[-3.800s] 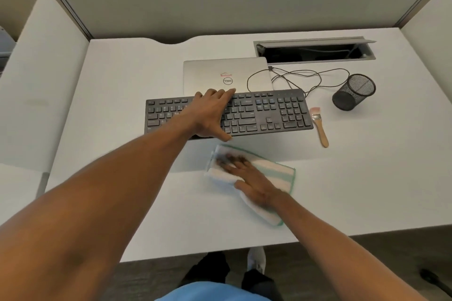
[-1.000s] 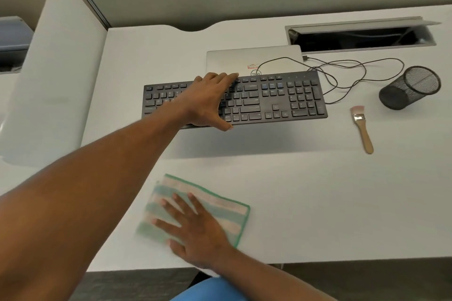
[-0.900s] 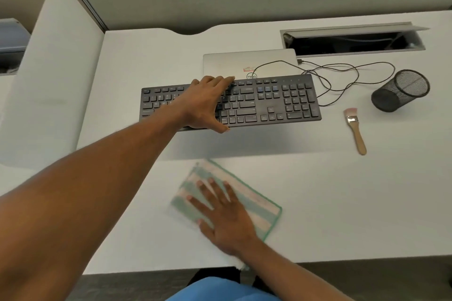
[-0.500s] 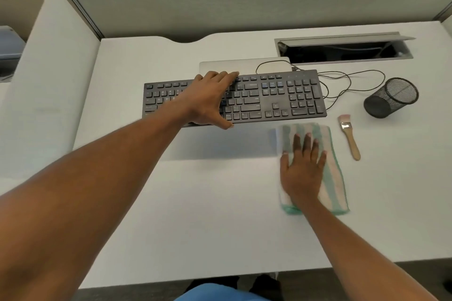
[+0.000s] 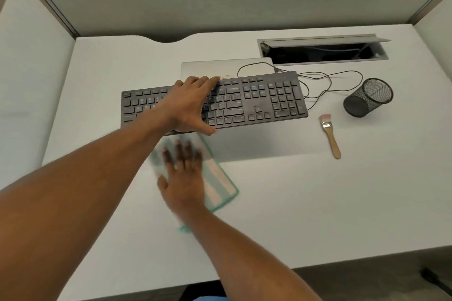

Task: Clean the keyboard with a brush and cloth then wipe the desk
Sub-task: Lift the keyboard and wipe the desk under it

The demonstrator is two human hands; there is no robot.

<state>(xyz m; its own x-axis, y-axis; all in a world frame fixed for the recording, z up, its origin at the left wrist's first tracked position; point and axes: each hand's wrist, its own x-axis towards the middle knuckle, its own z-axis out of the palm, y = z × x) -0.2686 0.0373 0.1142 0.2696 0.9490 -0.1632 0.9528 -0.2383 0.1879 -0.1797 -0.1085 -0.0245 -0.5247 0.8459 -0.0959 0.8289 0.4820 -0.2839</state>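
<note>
1. The white desk [image 5: 318, 215] runs from the near edge to the partition.
2. The right hand [image 5: 183, 183], blurred, lies flat with its fingers spread on the green-and-white striped cloth [image 5: 219, 178]. The cloth is spread on the desk just in front of the keyboard's middle.
3. The brush [image 5: 330, 138] lies on the desk beyond the keyboard's right end, bristles pointing away, touched by neither hand.
4. The left hand [image 5: 189, 105] grasps the black keyboard [image 5: 256, 100], fingers across the keys to the far edge and thumb at the near edge. A broad shadow falls on the desk in front of it.
5. A black mesh cup [image 5: 367, 98] lies on its side farther right.
6. A closed silver laptop [image 5: 210, 68] sits behind the keyboard, with a looped cable [image 5: 342, 73] beside it.
7. An open cable hatch [image 5: 318, 52] is set in the desk at the back.
</note>
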